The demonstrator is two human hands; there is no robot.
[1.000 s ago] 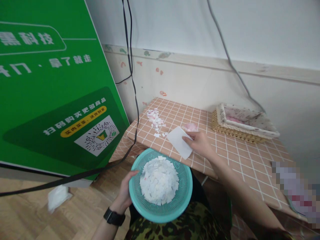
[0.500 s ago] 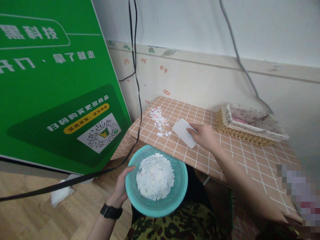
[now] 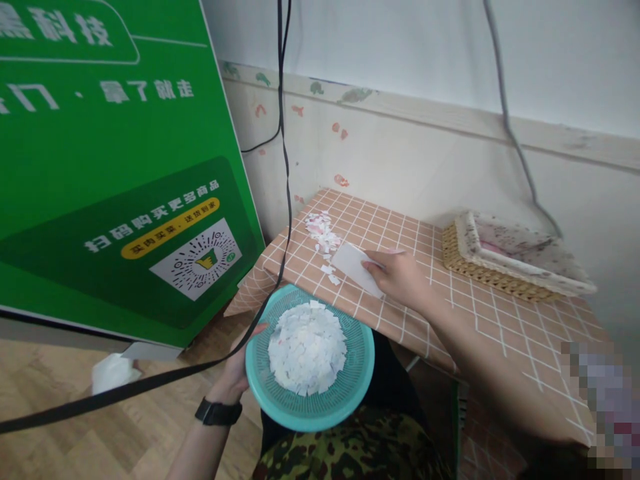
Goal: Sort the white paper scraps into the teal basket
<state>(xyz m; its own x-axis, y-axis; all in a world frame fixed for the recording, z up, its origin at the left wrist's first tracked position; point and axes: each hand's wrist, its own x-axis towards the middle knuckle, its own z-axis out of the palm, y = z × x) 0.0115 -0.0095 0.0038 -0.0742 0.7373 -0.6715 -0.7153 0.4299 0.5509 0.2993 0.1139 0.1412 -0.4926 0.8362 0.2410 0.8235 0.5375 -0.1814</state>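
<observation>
- The scattered scraps lay on the table, ahead and to the left of your right hand, just past the leading end of the white card you held there.
- The card's long axis ran slantwise from your grip toward the scraps, so its short end faced them; a few strays lay right beside that end.
- Your right hand was the nearer one to the scraps, its thumb and fingers pinching the card low over the cloth; whether the card's edge touched the cloth, you could not tell.
- Your left hand gripped the left side of the green colander, thumb over the rim; its other fingers were mostly hidden.
- The colander sat in front of your body at the near edge of the table, lower left of the card, its mouth facing up.
- Inside it rose a rounded mound of paper bits, small, flat, mostly white and roughly four-sided.
- The colander was round, smooth-rimmed plastic with fine slots; the card looked thin, plain and stiff.
- The scraps on the table were white with some pink among them, thickest at the far end.
- Under them spread a brown tablecloth with a white grid.
- Well to the right stood a woven wicker basket, oblong, with a patterned cloth lining.
</observation>
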